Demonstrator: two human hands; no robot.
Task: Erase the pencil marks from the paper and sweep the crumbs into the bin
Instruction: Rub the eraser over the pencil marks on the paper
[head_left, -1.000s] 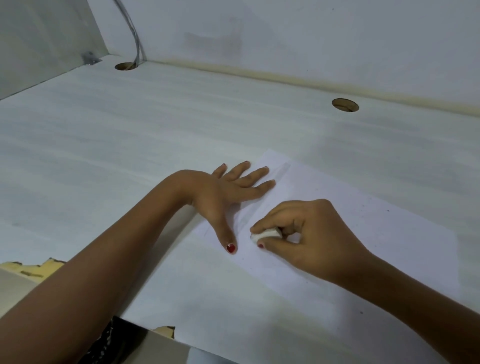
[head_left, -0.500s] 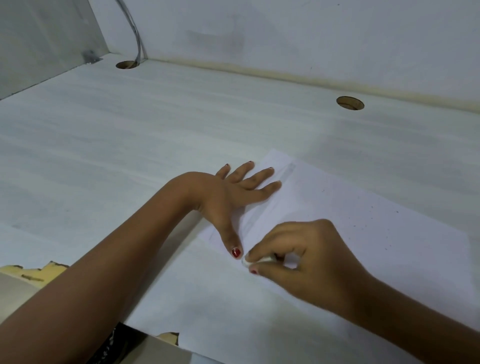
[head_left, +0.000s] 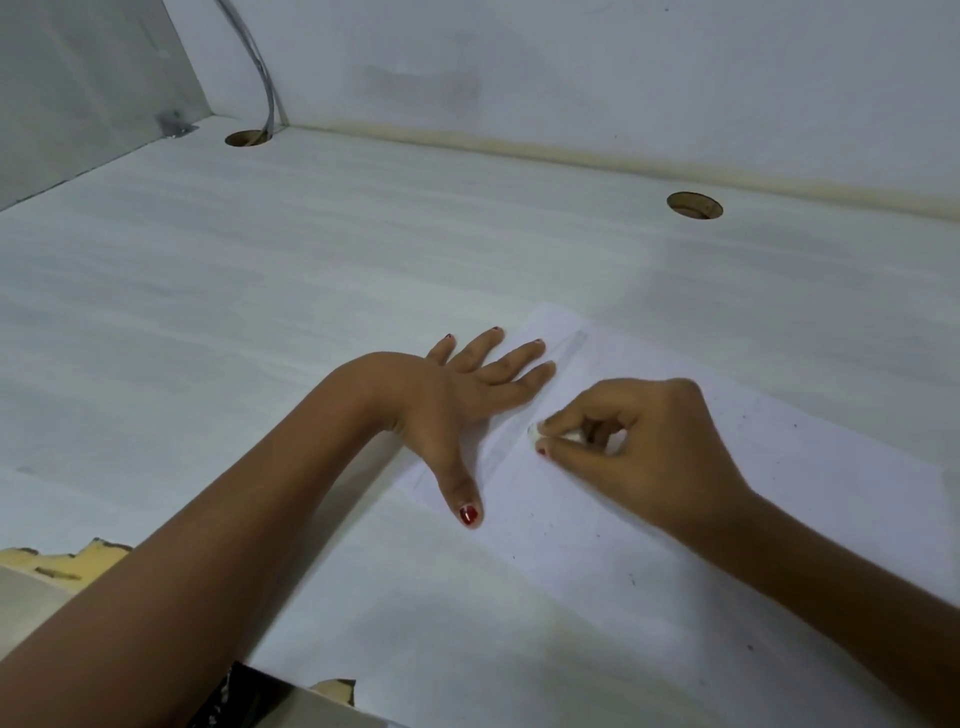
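Observation:
A white sheet of paper (head_left: 597, 587) lies on the pale desk, running from centre to lower right. Faint grey pencil marks (head_left: 569, 348) show near its far corner and beside my fingers. My left hand (head_left: 467, 400) lies flat with fingers spread, pressing down the paper's left edge. My right hand (head_left: 639, 447) pinches a small white eraser (head_left: 537, 431) between thumb and fingers, its tip on the paper just right of my left hand. Tiny dark crumbs (head_left: 597, 535) are scattered over the sheet. No bin is visible.
The desk (head_left: 260, 312) has two round cable holes, one at the back left (head_left: 248, 138) with a grey cable (head_left: 262, 67) going into it, one at the back right (head_left: 694, 205). Walls close the back and left. The desk's front edge is chipped at the lower left (head_left: 57, 561).
My right hand with the eraser slid toward me along the paper, then back away and to the right. My left hand stayed flat on the sheet.

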